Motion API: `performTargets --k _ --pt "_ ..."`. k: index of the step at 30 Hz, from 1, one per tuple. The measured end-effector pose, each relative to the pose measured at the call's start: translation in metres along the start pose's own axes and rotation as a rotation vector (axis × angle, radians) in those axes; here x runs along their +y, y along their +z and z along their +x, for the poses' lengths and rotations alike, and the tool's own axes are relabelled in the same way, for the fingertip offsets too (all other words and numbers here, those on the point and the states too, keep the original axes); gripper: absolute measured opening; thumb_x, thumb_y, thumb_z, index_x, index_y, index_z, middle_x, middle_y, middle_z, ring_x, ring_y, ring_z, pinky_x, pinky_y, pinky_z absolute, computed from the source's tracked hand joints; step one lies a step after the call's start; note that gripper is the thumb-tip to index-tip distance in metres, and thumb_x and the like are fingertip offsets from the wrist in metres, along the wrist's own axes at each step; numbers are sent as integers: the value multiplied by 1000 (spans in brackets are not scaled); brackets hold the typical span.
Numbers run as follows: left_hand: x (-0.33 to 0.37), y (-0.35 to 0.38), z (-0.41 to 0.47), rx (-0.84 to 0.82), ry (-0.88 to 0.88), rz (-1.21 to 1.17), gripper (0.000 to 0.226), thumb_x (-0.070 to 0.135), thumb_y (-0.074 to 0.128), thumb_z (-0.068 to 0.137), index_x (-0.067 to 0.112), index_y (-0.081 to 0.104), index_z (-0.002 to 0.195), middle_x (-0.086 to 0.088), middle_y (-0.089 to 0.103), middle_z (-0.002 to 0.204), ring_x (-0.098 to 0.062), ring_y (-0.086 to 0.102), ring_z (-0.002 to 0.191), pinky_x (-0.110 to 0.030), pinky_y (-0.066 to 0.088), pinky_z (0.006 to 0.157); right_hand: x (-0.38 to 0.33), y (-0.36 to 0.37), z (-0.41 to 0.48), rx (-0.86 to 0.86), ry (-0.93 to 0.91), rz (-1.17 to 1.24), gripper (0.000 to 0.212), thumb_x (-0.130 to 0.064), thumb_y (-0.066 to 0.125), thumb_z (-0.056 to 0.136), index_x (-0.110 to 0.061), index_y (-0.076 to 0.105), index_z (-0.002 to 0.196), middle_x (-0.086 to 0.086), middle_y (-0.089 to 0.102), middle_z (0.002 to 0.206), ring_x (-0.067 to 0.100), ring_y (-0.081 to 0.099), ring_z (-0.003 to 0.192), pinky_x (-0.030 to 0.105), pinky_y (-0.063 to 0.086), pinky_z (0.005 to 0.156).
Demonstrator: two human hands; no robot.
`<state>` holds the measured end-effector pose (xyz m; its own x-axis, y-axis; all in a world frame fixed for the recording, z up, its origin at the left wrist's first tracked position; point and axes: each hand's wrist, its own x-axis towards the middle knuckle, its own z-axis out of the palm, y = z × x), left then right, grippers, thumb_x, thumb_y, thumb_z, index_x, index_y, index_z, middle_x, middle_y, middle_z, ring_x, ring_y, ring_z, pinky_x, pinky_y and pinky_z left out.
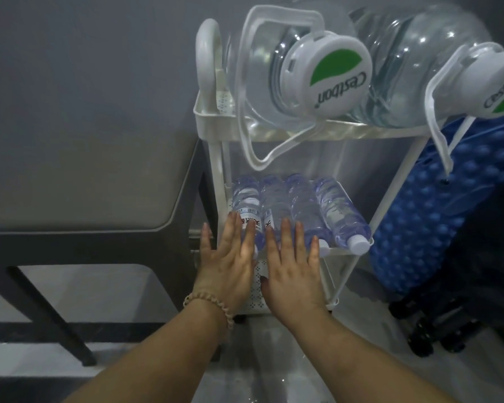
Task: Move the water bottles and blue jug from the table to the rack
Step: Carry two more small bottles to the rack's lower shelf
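Note:
A white three-tier rack (pixel 213 158) stands against the wall. Several small water bottles (pixel 300 207) lie side by side on its middle shelf, caps toward me. Two large clear jugs (pixel 277 62) with white and green caps lie on the top shelf, the second jug (pixel 419 68) to the right. My left hand (pixel 227 257) and my right hand (pixel 291 263) are flat, fingers spread, over the near ends of the left bottles at the shelf's front edge. Neither hand holds anything. No blue jug is recognisable apart from a blue bumpy object to the right.
A dark table (pixel 79 175) with a grey top stands left of the rack. A blue bumpy object (pixel 437 216) leans right of the rack, above a dark wheeled base (pixel 437 324). The floor is light and glossy.

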<state>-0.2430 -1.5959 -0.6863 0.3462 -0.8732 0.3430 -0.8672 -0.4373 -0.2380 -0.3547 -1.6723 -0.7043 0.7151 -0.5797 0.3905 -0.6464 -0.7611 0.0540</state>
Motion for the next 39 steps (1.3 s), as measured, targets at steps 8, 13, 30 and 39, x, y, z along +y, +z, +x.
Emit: performTargets --k 8,13,30,39 --pt "10 1 4 -21 -67 -57 74 29 22 82 3 -23 135 -20 -12 150 -32 -41 129 -65 -25 97 -3 1 -2 -1 11 38 106 -34 80 63 -8 23 148 22 11 154 43 11 141 63 16 111" --pt "16 -12 -3 -22 -70 -45 72 28 26 88 2 -15 141 -22 1 154 -36 -19 139 -68 -9 103 -1 -10 -8 -3 -33 55 101 -27 78 66 -10 22 148 19 13 155 38 9 143 60 10 112" --pt "-102 -404 -97 -458 88 -256 92 36 44 86 14 -27 141 -18 -16 153 -36 -27 136 -68 -18 101 -86 -438 -64 -412 158 181 98 -29 89 44 -9 53 133 19 39 144 36 41 130 54 20 104" --pt "-159 -618 -58 -169 42 -235 89 32 42 90 18 -31 138 -9 -22 153 -25 -39 129 -54 -34 96 -82 -645 8 -183 28 83 95 -27 81 63 -12 35 144 20 22 152 34 22 140 59 19 108"
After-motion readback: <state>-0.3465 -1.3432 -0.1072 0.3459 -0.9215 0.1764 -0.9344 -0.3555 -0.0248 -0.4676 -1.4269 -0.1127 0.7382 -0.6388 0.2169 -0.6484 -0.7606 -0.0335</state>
